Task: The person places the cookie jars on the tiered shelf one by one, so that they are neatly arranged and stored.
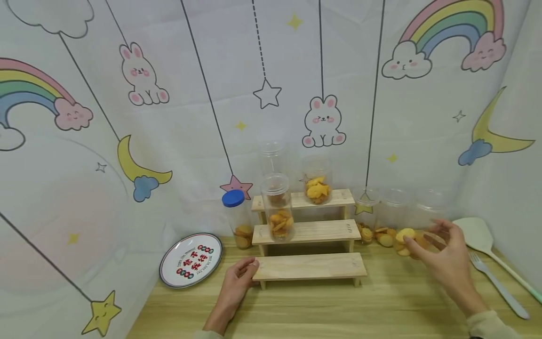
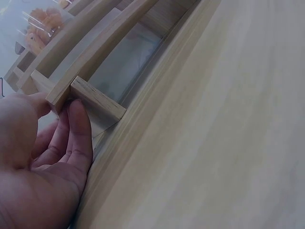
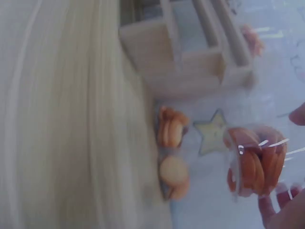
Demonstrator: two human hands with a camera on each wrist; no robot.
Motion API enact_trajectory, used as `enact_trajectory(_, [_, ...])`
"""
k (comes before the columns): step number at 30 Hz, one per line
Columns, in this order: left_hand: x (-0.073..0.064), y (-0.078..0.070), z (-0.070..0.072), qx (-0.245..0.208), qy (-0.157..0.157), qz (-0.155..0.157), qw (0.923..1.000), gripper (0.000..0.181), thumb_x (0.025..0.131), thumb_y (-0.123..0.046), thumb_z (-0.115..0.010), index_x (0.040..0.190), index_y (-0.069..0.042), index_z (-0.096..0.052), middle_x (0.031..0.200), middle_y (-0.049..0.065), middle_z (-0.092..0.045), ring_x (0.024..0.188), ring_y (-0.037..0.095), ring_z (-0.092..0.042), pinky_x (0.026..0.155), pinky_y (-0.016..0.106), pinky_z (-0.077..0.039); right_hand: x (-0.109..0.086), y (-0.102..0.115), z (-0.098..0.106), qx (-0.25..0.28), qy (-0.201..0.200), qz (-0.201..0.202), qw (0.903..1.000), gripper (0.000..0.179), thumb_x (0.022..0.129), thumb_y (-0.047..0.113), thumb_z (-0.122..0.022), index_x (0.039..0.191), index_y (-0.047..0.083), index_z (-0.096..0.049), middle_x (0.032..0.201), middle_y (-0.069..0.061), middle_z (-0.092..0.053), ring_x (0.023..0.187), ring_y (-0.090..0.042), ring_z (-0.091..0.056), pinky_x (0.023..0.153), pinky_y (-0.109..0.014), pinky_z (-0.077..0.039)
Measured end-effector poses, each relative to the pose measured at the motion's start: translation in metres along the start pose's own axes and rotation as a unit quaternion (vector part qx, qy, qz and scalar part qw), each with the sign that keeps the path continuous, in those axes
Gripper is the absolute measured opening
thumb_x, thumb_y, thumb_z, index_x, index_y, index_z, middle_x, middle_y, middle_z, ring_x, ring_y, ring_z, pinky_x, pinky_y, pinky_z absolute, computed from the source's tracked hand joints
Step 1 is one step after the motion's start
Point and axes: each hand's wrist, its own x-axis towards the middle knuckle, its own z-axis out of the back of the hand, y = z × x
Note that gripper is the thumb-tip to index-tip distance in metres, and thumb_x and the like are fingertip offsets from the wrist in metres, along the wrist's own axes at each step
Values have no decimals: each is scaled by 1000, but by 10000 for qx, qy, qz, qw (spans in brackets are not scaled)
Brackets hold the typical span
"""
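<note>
In the left wrist view my left hand (image 2: 52, 157) pinches the end of the lowest board of a wooden three-step stand (image 1: 311, 266) between thumb and fingers. My right hand (image 1: 450, 256) grips a clear jar of round cookies (image 3: 255, 160) at the right, thumb on one side and fingers on the other. That jar's base shows above the tabletop in the right wrist view. Left of it are two more clear jars, one with round cookies (image 1: 385, 237), the other with small cookies (image 1: 365, 233).
Cookie jars stand on the upper steps, including one with fish-shaped cookies (image 1: 317, 190) and a tall jar (image 1: 279, 221). A blue-lidded jar (image 1: 234, 198) and a plate (image 1: 186, 261) are at left. A pale spatula (image 1: 476, 235) and fork (image 1: 501, 287) lie at right.
</note>
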Motion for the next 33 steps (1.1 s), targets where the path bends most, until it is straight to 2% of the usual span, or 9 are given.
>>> enact_trajectory(3, [1,2,0,7,2,-28,10000,58,108,-33,-69,148,8,-58,123,19,-73,104,14,-69,84,25,-63,-3,14,-14,396,208,379,9983,76,90,9,-89,151,10,-44,126,11,-46,118,3,-52,93,-1,-49])
enact_trajectory(7, [1,4,0,24,-23,-58,10000,58,109,-32,-68,147,10,-58,124,21,-72,103,14,-69,83,24,-63,-9,34,-35,713,421,665,9943,75,89,4,-89,149,13,-45,128,6,-48,120,-2,-56,97,-4,-50])
enact_trajectory(15, [1,3,0,26,-51,4,10000,58,108,-32,-69,148,9,-58,128,23,-70,106,16,-68,85,23,-62,-10,64,-68,971,645,900,9891,74,89,4,-88,151,-1,-48,130,-3,-48,119,-7,-56,99,-5,-48])
enact_trajectory(19, [2,1,-2,24,-26,-14,10000,58,109,-32,-68,147,10,-57,128,23,-70,106,16,-68,84,24,-62,-8,76,-77,1234,747,888,9856,72,91,3,-86,150,-3,-47,131,-2,-49,120,-3,-58,101,-7,-50])
enact_trajectory(23, [3,1,-4,48,-3,-36,10000,59,109,-32,-68,148,10,-57,128,23,-70,106,15,-68,84,24,-62,-7,83,-89,1687,968,760,9780,72,92,4,-86,151,-2,-45,136,-8,-50,125,-15,-64,104,-11,-53])
enact_trajectory(27, [3,2,-4,76,-27,-47,10000,59,109,-32,-68,148,10,-57,128,22,-71,105,14,-69,84,24,-62,-6,84,-106,2034,1140,573,9707,71,93,8,-86,152,1,-46,140,-15,-50,135,-28,-58,111,-17,-52])
enact_trajectory(33, [1,2,-3,69,-76,-50,9999,57,109,-30,-68,147,10,-57,128,22,-71,105,14,-68,83,25,-62,-9,86,-133,2333,1110,304,9656,72,92,11,-89,152,6,-49,142,-9,-52,139,-22,-55,116,-19,-48])
